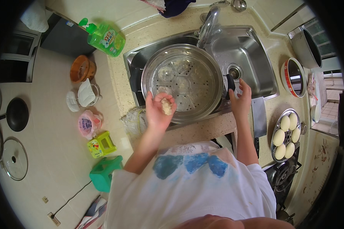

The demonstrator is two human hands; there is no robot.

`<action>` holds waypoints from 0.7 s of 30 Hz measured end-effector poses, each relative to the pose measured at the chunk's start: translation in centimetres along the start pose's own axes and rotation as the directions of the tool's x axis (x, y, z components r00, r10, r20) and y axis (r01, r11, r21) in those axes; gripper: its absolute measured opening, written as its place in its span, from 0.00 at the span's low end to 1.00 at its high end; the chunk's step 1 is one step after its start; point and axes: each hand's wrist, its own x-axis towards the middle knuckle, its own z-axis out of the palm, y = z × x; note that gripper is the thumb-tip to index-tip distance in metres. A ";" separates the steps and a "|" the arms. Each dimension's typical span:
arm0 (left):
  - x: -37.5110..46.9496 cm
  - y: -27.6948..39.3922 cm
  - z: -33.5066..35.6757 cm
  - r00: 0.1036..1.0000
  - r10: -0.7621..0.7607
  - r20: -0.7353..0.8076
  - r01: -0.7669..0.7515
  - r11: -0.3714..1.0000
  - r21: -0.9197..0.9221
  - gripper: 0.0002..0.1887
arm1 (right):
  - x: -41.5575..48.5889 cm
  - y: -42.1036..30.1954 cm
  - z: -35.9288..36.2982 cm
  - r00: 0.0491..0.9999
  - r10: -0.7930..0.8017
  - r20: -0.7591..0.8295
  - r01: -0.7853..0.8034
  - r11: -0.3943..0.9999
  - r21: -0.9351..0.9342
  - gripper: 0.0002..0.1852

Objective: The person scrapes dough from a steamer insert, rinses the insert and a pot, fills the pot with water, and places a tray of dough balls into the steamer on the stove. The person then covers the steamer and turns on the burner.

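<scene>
My left hand [160,110] is palm up over the near left rim of a round metal steamer pan [199,97], with a lump of pale, crumbly food [166,106] resting on its fingers. Small holes dot the pan's floor, where pale residue or wet patches show. The pan sits over the left basin of a steel double sink [246,57]. At the pan's right side, my right hand [240,98] has its fingers apart beside a black handle [230,86]; whether they touch it is unclear. A cleaver [259,117] lies on the counter right of my right forearm.
The faucet [209,25] rises behind the pan. A green soap bottle [107,38] stands at the back left, a crumpled cloth or bag [135,121] at the near left. On the right are an oval metal plate of pale egg-shaped pieces [287,137], an enamel bowl [286,78] and a gas stove [281,177].
</scene>
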 end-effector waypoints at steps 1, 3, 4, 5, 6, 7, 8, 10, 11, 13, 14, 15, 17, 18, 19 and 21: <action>0.4 -0.3 0.0 1.000 -0.013 0.022 0.014 1.000 -0.018 0.26 | -0.2 -0.3 -0.1 0.988 0.059 0.141 -0.082 0.983 0.162 0.22; 1.1 -0.9 -0.1 0.997 -0.043 0.069 0.047 0.997 -0.054 0.26 | -0.8 -1.2 -0.2 0.901 0.100 0.421 -0.294 0.856 0.426 0.23; 1.4 -1.4 0.2 0.994 -0.003 0.114 0.002 1.000 0.015 0.25 | -1.3 -3.1 -0.2 0.783 0.159 0.602 -0.522 0.694 0.496 0.22; 1.8 -2.1 0.6 0.986 0.039 0.165 -0.052 0.996 0.078 0.23 | -1.9 -5.2 0.3 0.631 0.152 0.761 -0.718 0.488 0.497 0.21; 1.9 -2.9 1.0 0.973 0.077 0.216 -0.108 0.985 0.136 0.22 | -2.9 -6.2 1.1 0.478 0.085 0.874 -0.869 0.193 0.456 0.21; 1.1 -3.7 2.5 0.950 0.176 0.257 -0.270 0.876 0.399 0.20 | -4.1 -6.5 2.2 0.331 -0.040 0.943 -0.939 -0.110 0.325 0.22; -0.1 -4.7 4.2 0.911 0.255 0.324 -0.407 0.674 0.617 0.18 | -4.9 -6.5 2.9 0.307 -0.074 0.949 -0.927 -0.250 0.280 0.23; -0.6 -5.5 5.0 0.793 0.294 0.534 -0.602 0.242 0.761 0.14 | -6.0 -6.5 4.1 0.266 -0.162 0.950 -0.852 -0.502 0.153 0.26; -0.2 -5.7 4.4 0.717 0.256 0.649 -0.685 0.085 0.723 0.12 | -6.1 -5.9 4.1 0.287 -0.179 0.941 -0.854 -0.492 0.167 0.25; 0.0 -5.7 4.1 0.568 0.187 0.801 -0.795 -0.127 0.593 0.08 | -4.9 -5.5 3.9 0.333 -0.224 0.916 -0.862 -0.466 0.200 0.25; -0.5 -5.6 3.9 0.505 0.172 0.846 -0.828 -0.179 0.531 0.07 | -4.7 -5.6 3.5 0.308 -0.091 0.947 -0.870 -0.430 0.242 0.25; -1.0 -5.6 3.8 0.440 0.151 0.885 -0.856 -0.227 0.464 0.06 | -4.8 -5.6 3.5 0.308 -0.146 0.940 -0.860 -0.466 0.210 0.25; -1.4 -5.5 3.8 0.419 0.072 0.905 -0.874 -0.240 0.423 0.07 | -5.1 -5.6 3.7 0.310 -0.253 0.916 -0.838 -0.529 0.138 0.25; -1.9 -5.5 4.3 0.410 0.062 0.910 -0.880 -0.234 0.412 0.09 | -5.5 -5.7 4.1 0.306 -0.267 0.914 -0.833 -0.541 0.121 0.24; -2.3 -5.5 4.5 0.401 0.052 0.915 -0.887 -0.228 0.402 0.10 | -6.0 -6.0 4.6 0.302 -0.280 0.911 -0.827 -0.552 0.104 0.24; -2.5 -5.6 3.6 0.420 0.053 0.906 -0.884 -0.201 0.422 0.15 | -6.6 -6.4 4.8 0.287 -0.291 0.913 -0.819 -0.568 0.077 0.23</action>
